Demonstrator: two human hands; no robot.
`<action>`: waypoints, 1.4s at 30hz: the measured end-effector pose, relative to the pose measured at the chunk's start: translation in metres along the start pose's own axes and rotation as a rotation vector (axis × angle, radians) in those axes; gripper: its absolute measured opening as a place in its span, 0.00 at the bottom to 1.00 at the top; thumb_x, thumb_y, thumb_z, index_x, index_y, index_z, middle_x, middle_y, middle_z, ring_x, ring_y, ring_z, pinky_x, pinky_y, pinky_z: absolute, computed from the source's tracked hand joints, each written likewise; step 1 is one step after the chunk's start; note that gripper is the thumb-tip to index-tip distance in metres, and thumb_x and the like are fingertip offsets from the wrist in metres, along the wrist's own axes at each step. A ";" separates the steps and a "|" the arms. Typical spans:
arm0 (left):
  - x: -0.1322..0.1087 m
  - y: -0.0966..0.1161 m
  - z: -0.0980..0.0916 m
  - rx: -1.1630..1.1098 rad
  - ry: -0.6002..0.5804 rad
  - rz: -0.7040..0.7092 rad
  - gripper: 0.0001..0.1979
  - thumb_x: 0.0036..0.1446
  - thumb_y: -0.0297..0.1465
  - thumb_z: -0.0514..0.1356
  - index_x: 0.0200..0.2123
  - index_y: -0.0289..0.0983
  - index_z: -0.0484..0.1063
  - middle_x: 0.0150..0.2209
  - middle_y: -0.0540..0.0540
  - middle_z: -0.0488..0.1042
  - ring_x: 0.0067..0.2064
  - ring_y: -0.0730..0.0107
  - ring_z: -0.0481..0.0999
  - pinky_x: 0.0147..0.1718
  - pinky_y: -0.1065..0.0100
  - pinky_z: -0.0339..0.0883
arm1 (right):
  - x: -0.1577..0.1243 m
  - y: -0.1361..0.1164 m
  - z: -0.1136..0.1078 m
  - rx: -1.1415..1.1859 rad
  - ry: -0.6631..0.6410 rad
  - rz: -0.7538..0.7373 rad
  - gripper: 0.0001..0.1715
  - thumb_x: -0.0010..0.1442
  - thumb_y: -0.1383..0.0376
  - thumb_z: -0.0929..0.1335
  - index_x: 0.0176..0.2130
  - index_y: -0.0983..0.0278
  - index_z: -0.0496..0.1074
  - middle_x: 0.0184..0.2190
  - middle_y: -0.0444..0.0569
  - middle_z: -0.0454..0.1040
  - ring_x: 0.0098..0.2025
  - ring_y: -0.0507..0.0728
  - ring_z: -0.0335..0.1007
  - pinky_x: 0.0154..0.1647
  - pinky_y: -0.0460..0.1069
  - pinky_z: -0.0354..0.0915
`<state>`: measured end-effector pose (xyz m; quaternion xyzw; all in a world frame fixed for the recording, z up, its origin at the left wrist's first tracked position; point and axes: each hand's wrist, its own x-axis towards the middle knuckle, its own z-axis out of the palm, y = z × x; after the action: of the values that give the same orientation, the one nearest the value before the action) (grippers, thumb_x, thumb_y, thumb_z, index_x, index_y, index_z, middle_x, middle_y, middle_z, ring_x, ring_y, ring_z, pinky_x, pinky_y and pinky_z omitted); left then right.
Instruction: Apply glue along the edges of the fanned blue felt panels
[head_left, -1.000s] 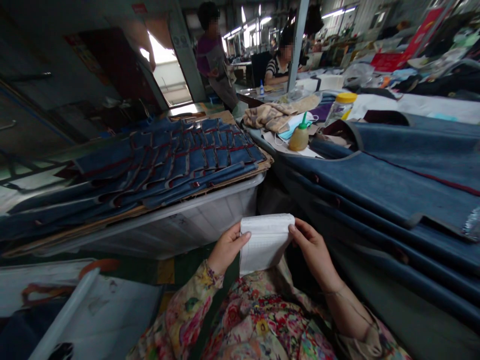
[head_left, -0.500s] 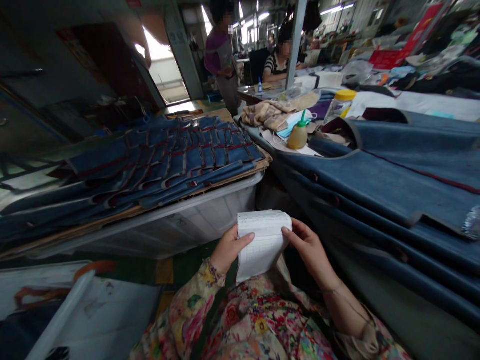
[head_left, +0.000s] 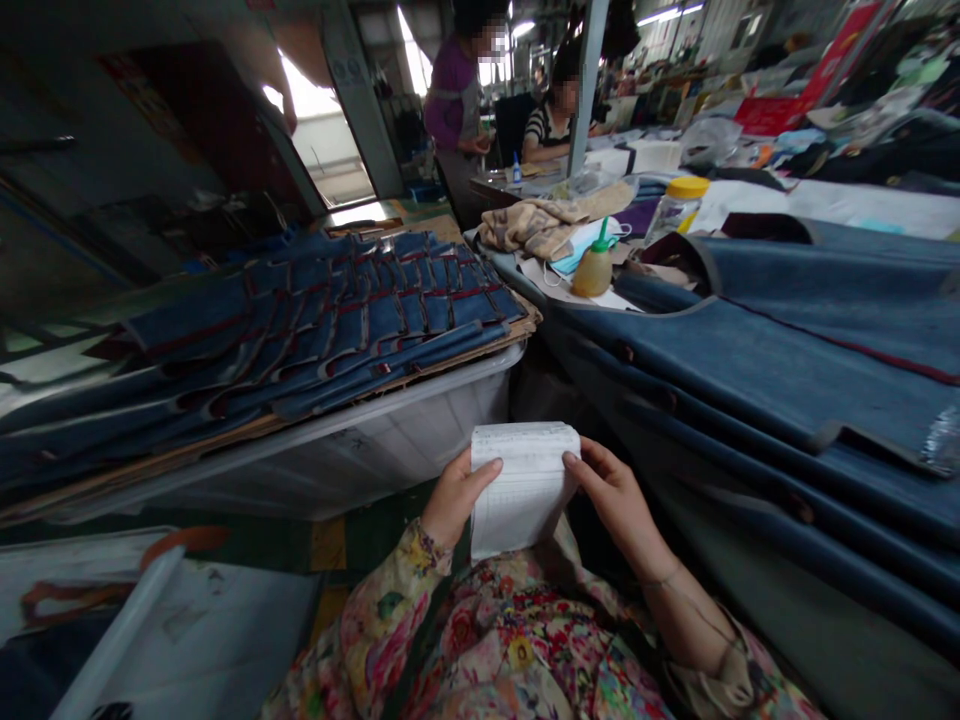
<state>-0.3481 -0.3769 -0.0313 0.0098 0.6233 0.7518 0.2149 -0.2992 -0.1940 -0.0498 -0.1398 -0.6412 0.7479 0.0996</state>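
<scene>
Between my hands is a white notepad [head_left: 523, 500] with printed lines and its upper pages folded over at the top. Some faint writing shows along its top edge, too small to read. My left hand [head_left: 454, 497] grips the left side, thumb on the front. At the upper right corner my right hand [head_left: 611, 490] pinches the pad, thumb in front and fingers behind, partly hidden. The pad is held above my lap, over flowered clothing [head_left: 517, 640].
Blue fabric pieces with dark edging [head_left: 337, 310] lie in rows on cardboard over a white bin [head_left: 420, 430] at left. Larger blue panels [head_left: 810, 330] drape over the right table, near an oil bottle [head_left: 594, 265] and a yellow-lidded jar [head_left: 679, 210]. Two people are at the back.
The view has shifted slightly, while both hands keep the same hold on the notepad. In the background, the standing person in purple has moved to the right and leans forward.
</scene>
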 end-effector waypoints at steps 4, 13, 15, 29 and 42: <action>0.001 -0.003 0.000 0.038 0.039 0.050 0.22 0.43 0.38 0.66 0.42 0.33 0.73 0.43 0.42 0.77 0.48 0.54 0.72 0.48 0.61 0.64 | 0.000 -0.004 0.002 0.009 0.000 0.006 0.24 0.47 0.54 0.71 0.43 0.62 0.73 0.44 0.50 0.75 0.47 0.60 0.68 0.49 0.54 0.62; 0.001 -0.007 0.001 0.128 0.054 0.113 0.23 0.45 0.39 0.64 0.44 0.34 0.72 0.47 0.42 0.75 0.51 0.54 0.70 0.48 0.62 0.64 | 0.001 0.002 0.001 -0.066 -0.037 -0.008 0.20 0.48 0.53 0.71 0.38 0.63 0.73 0.38 0.50 0.76 0.41 0.59 0.69 0.45 0.51 0.62; 0.001 -0.008 0.002 0.136 0.039 0.098 0.22 0.45 0.39 0.64 0.43 0.34 0.72 0.46 0.42 0.75 0.50 0.54 0.70 0.48 0.62 0.64 | 0.001 0.006 0.000 -0.040 -0.024 0.023 0.20 0.47 0.53 0.72 0.36 0.63 0.74 0.37 0.49 0.76 0.40 0.58 0.69 0.43 0.51 0.62; 0.005 -0.010 0.005 -0.053 -0.069 -0.046 0.22 0.43 0.36 0.66 0.44 0.34 0.73 0.43 0.41 0.77 0.48 0.54 0.73 0.50 0.58 0.62 | 0.003 0.011 0.000 0.124 0.002 0.090 0.20 0.46 0.56 0.72 0.39 0.63 0.73 0.37 0.50 0.76 0.40 0.59 0.70 0.44 0.53 0.62; 0.014 -0.011 0.009 -0.107 -0.045 -0.094 0.26 0.41 0.35 0.68 0.46 0.33 0.72 0.45 0.40 0.76 0.50 0.53 0.71 0.53 0.58 0.59 | -0.003 0.010 -0.033 -0.241 0.032 -0.074 0.20 0.56 0.54 0.65 0.45 0.62 0.70 0.46 0.51 0.73 0.50 0.59 0.67 0.53 0.54 0.60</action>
<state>-0.3543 -0.3620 -0.0435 -0.0142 0.5770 0.7726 0.2644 -0.2851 -0.1662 -0.0637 -0.1389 -0.7296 0.6588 0.1200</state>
